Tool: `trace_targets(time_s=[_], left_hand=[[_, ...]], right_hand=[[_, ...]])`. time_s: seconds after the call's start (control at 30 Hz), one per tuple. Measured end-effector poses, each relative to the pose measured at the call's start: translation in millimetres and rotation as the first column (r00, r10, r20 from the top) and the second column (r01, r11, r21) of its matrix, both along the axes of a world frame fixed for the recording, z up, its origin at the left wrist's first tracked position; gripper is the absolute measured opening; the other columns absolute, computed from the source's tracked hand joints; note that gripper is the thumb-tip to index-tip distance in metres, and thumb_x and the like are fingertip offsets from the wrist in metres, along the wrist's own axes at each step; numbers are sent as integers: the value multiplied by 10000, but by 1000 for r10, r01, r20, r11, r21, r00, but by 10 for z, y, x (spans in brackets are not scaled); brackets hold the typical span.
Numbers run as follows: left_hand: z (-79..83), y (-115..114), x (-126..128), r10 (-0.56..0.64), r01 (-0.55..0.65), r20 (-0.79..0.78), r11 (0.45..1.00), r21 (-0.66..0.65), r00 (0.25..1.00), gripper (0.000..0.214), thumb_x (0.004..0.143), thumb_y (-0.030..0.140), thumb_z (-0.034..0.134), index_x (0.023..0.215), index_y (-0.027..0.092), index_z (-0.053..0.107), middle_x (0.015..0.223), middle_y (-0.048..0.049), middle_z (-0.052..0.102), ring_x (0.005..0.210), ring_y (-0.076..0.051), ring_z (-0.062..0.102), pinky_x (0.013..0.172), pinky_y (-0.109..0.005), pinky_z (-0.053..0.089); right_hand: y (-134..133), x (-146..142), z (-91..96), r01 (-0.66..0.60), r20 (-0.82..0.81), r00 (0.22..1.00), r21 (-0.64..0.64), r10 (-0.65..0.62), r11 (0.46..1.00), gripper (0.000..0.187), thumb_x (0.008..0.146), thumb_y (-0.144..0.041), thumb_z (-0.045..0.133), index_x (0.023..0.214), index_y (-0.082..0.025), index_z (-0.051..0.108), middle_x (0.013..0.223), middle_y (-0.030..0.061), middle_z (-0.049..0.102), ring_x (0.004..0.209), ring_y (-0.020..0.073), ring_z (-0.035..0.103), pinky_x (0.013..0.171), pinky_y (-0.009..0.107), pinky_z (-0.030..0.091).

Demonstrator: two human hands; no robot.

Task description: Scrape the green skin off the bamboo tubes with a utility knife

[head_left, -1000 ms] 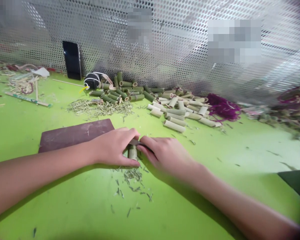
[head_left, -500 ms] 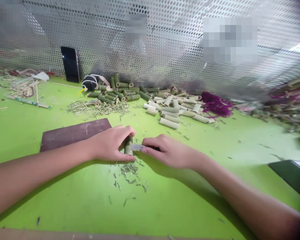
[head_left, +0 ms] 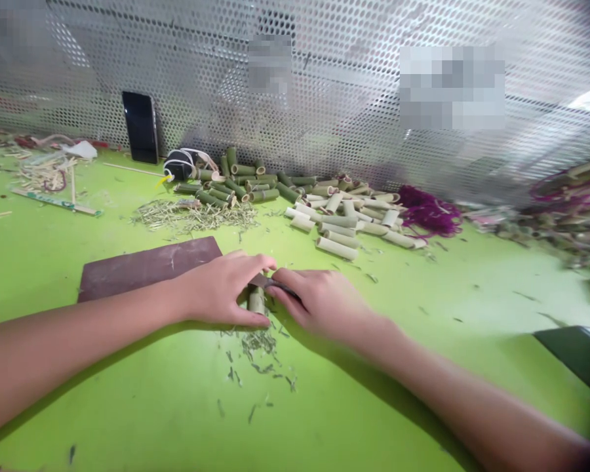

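My left hand [head_left: 221, 292] is wrapped round a short green bamboo tube [head_left: 256, 301] that stands on the green table [head_left: 128, 393]. My right hand [head_left: 319, 301] pinches a small knife [head_left: 270, 283] whose blade lies against the top of the tube. Green shavings [head_left: 258, 351] are scattered on the table just in front of the tube. A dark brown board [head_left: 147, 267] lies behind my left wrist.
Heaps of dark green tubes [head_left: 236, 181] and pale peeled tubes [head_left: 349, 219] lie at the back, with a shavings pile [head_left: 191, 214], purple threads [head_left: 430, 213] and a black phone [head_left: 140, 126] leaning on the perforated metal screen [head_left: 324, 98]. A dark object [head_left: 577, 357] sits at the right edge.
My right hand has brought the knife from beside the tube back up against its top. The left hand keeps its hold on the tube.
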State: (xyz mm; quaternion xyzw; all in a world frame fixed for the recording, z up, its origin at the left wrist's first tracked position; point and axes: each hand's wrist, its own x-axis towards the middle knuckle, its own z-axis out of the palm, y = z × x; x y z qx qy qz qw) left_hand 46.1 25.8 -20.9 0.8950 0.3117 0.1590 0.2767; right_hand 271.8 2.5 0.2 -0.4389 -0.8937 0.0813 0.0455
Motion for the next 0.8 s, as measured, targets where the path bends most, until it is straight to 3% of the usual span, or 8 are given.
trace_targets(time_s=[0.13, 0.33, 0.43, 0.6, 0.8], left_hand=[[23, 4, 21, 2, -2, -1, 1000, -1, 1000, 655, 835, 540, 755, 1326, 205, 480, 1158, -114, 656, 1071, -304, 619, 890, -422, 500], [21, 44, 38, -19, 19, 6, 1000, -10, 1000, 470, 831, 564, 748, 1052, 204, 543, 990, -67, 635, 922, -258, 587, 749, -357, 461], [2, 49, 29, -25, 25, 9, 999, 28, 1000, 427, 844, 555, 741, 971, 216, 515, 956, -51, 620, 895, -247, 558, 725, -345, 434], [-21, 31, -4, -61, 61, 0, 997, 54, 998, 402, 896, 568, 694, 924, 224, 488, 1054, -77, 645, 967, -263, 561, 803, -375, 450], [-24, 12, -31, -82, 83, -19, 994, 68, 996, 365, 946, 578, 646, 1022, 224, 599, 1206, -115, 649, 1149, -314, 563, 929, -441, 472]], right_hand=[[-43, -27, 33, -9, 7, 1000, 34, 9, 999, 277, 1059, -282, 442, 971, -188, 687, 764, 34, 734, 566, 155, 618, 563, 295, 432], [28, 13, 15, -33, -52, 998, -98, 28, 995, 269, 1066, -288, 452, 971, -183, 680, 716, 12, 711, 528, 134, 612, 538, 264, 436], [54, 41, -9, -54, -48, 998, -105, 49, 993, 248, 1061, -291, 470, 968, -184, 674, 695, 7, 697, 513, 131, 589, 532, 259, 407], [28, 76, -29, -85, -68, 995, -153, 76, 985, 279, 1075, -317, 447, 940, -184, 651, 706, 17, 691, 519, 126, 567, 544, 257, 386], [26, 114, 63, -129, -93, 990, -244, 110, 961, 328, 1082, -372, 445, 902, -184, 643, 686, 3, 658, 529, 117, 536, 558, 262, 360]])
